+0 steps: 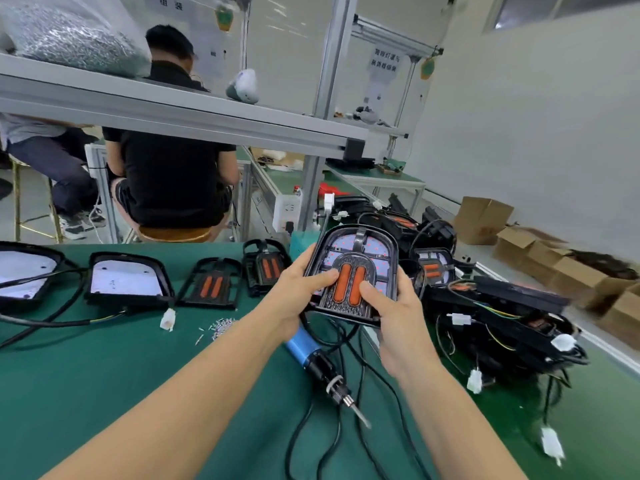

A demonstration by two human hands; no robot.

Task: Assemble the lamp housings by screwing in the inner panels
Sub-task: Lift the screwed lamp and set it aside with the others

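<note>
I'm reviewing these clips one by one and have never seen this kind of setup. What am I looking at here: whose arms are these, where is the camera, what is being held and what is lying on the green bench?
There is no machine here. The one picture comes from a camera worn on a person's head, looking forward and down, so the two bare arms are the wearer's own. The left hand and right hand together hold up a black lamp housing, thumbs pressing on its inner panel with two orange strips. Below it on the green table lies a blue electric screwdriver with its cable, and a small heap of loose screws. To the left lie two housings with white backs and two more loose panels. To the right is a pile of wired housings. Another worker sits beyond, back turned.
</note>
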